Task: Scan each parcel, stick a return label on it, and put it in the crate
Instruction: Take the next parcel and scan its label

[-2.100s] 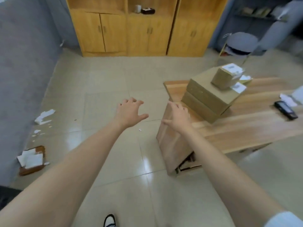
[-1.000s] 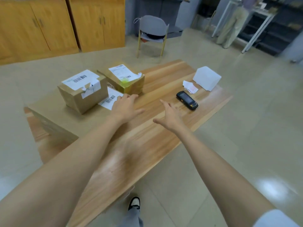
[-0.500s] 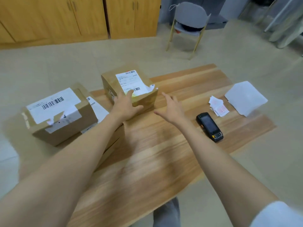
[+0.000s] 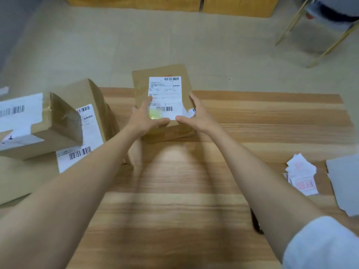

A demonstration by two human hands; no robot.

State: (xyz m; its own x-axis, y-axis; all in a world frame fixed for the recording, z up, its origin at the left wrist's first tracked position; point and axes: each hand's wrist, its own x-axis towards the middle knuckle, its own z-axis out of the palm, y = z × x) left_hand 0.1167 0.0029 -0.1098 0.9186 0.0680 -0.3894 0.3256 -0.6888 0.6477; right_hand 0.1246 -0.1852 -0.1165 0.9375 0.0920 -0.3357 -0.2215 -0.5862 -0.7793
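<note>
A small brown cardboard parcel (image 4: 165,74) with a white shipping label sits at the far middle of the wooden table (image 4: 174,191). My left hand (image 4: 145,119) grips its near left side and my right hand (image 4: 196,115) grips its near right side. A stack of small white return labels with red print (image 4: 301,175) lies at the right. The black scanner (image 4: 256,224) is mostly hidden behind my right forearm.
Two more labelled parcels are at the left: one (image 4: 38,121) stacked on a larger flat box (image 4: 85,133). A grey sheet (image 4: 345,183) lies at the right edge. A chair (image 4: 330,20) stands on the floor beyond the table. No crate is in view.
My head turned from the floor to the table and moved closer. Both hands reached forward and closed on the middle parcel's sides. The scanner slipped behind my right forearm.
</note>
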